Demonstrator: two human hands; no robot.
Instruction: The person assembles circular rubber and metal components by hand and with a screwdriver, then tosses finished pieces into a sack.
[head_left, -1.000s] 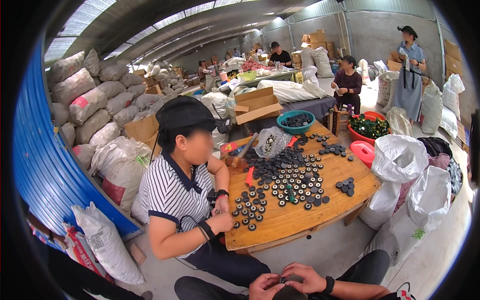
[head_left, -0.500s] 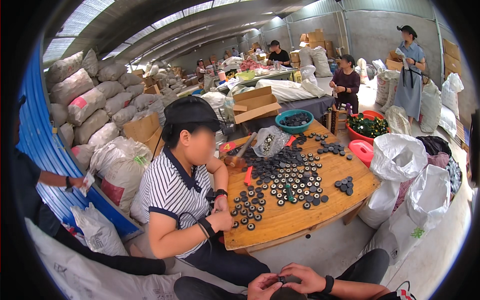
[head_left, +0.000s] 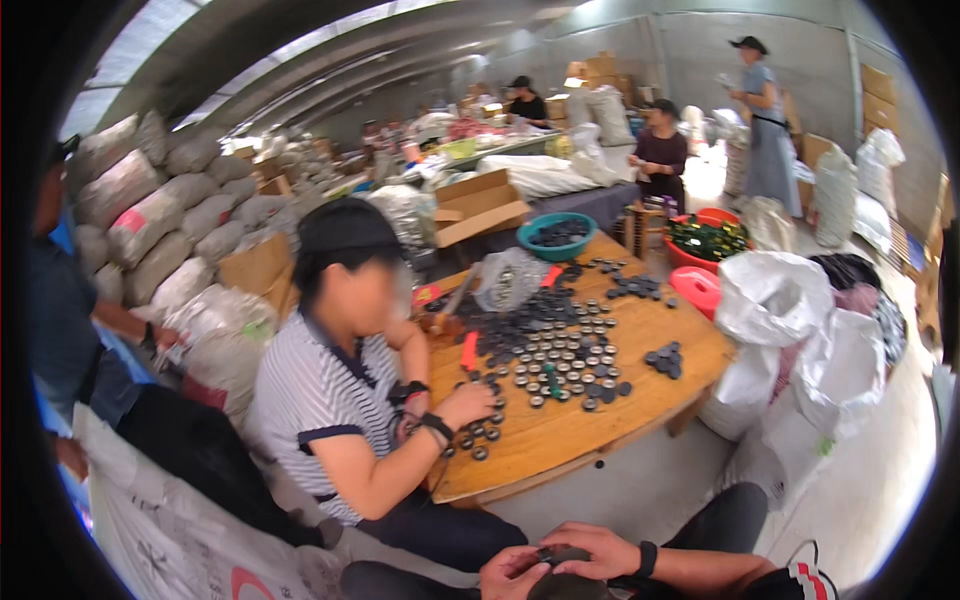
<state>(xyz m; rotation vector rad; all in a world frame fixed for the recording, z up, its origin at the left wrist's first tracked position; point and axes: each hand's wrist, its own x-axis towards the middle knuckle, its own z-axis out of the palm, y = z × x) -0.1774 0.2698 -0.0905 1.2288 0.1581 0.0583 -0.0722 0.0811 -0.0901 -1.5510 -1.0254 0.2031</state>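
Observation:
Low at the front, over my lap, my left hand (head_left: 511,574) and my right hand (head_left: 603,556) are closed together on a small black piece (head_left: 562,553). Fingers hide most of it, and blur leaves its exact kind unclear. Beyond my knees stands a wooden table (head_left: 560,450). Many small round black pieces (head_left: 570,365) cover its middle, a number of them with pale centres. A green-handled tool (head_left: 552,380) lies among them. At the table's near left, a co-worker's hand (head_left: 468,404) touches the round pieces.
A teal basin (head_left: 556,236) of black pieces and a plastic bag (head_left: 510,281) sit at the table's far side. White sacks (head_left: 775,298) and a red tub (head_left: 703,250) stand to the right. The seated co-worker (head_left: 330,400) is close on my left; another person (head_left: 75,330) stands behind.
The view has shifted. The seated co-worker's hand has moved from the table's edge onto the round pieces. The standing person at left shows more in view. My hands still grip the black piece.

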